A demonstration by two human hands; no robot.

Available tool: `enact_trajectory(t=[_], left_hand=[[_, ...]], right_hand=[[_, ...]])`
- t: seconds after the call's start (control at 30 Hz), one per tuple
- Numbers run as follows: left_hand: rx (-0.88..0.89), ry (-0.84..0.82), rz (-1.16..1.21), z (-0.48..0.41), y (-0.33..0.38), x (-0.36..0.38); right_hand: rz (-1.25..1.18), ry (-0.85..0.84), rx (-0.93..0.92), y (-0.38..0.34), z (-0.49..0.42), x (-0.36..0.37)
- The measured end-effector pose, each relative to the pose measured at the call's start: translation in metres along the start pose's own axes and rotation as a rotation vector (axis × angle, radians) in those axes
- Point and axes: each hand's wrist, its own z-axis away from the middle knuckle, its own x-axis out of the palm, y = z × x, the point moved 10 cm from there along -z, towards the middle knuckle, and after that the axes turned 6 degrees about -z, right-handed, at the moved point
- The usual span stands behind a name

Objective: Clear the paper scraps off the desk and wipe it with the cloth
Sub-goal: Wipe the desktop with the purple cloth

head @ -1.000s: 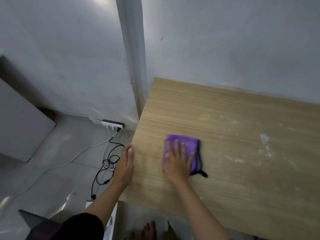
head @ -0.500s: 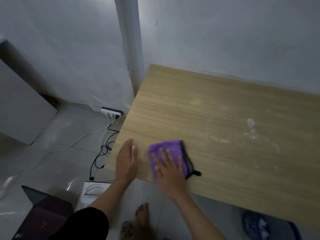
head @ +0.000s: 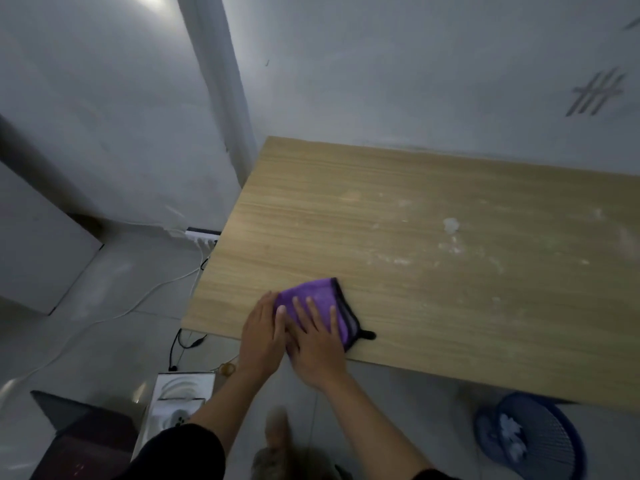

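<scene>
Broadly, the wooden desk [head: 433,220] fills the right half of the view. Its far edge meets the grey wall [head: 415,81], its left edge stands free over the pale floor [head: 104,323], and its near edge runs slantwise towards the person. Most of the top lies bare to the right of and beyond the hands, marked only by pale smears and one whitish patch [head: 451,226] well apart from the cloth.

Below the near edge on the right a blue basket [head: 540,441] sits on the floor with white scraps [head: 509,434] inside. To the left a white box [head: 180,396] lies on the floor, and a power strip [head: 202,235] with trailing cables sits by the desk's left edge.

The cloth [head: 317,294] lies near the desk's near-left corner, just inside the near edge. It is purple and folded flat, with dark trim along its right side and a small dark tab poking right from its near corner. That trimmed side slants from far-left to near-right. Its long axis cannot be told, since the near part is covered.

The right hand [head: 317,344] presses flat on the cloth with fingers straight and spread, gripping nothing. The left hand [head: 261,336] lies beside it with fingers straight — its fingertips touch the cloth's left edge.
</scene>
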Motion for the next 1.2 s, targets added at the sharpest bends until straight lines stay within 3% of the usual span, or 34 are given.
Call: enact_trajectory(t=[0.1, 0.27, 0.4, 0.43, 0.5, 0.63, 0.7, 0.77, 0.87, 1.0, 1.1, 1.2], left_hand=[[0.023, -0.017, -0.009, -0.005, 0.018, 0.011], [0.063, -0.053, -0.005, -0.012, 0.040, 0.028], [0.160, -0.084, -0.076, -0.020, 0.054, 0.042], [0.187, -0.080, -0.096, -0.021, 0.059, 0.044], [0.218, -0.052, -0.111, -0.027, 0.068, 0.047], [0.227, -0.017, -0.152, -0.049, 0.072, 0.049], [0.196, 0.002, -0.154, -0.068, 0.063, 0.042], [0.183, 0.025, -0.144, -0.086, 0.055, 0.034], [0.202, 0.025, -0.142, -0.109, 0.055, 0.032], [0.378, -0.013, -0.135, -0.127, 0.090, 0.046], [0.515, -0.155, -0.106, -0.127, 0.134, 0.074], [0.568, -0.219, -0.340, -0.131, 0.147, 0.102]], right_hand=[[0.033, 0.038, 0.004, 0.036, 0.006, -0.015], [0.023, 0.123, 0.354, 0.183, 0.041, -0.063], [-0.030, 0.201, 0.538, 0.205, 0.045, -0.081], [-0.042, 0.225, 0.536, 0.188, 0.040, -0.080], [-0.065, 0.190, 0.361, 0.137, 0.017, -0.064], [0.000, -0.070, -0.016, 0.038, -0.025, -0.017], [-0.001, -0.091, -0.117, 0.030, -0.046, -0.015], [0.013, -0.052, -0.110, 0.052, -0.064, -0.027], [-0.018, 0.058, 0.100, 0.123, -0.085, -0.062], [-0.199, 0.175, 0.305, 0.186, -0.098, -0.093], [-0.619, 0.320, 0.340, 0.178, -0.109, -0.102], [-0.899, 0.451, 0.386, 0.174, -0.109, -0.110]])
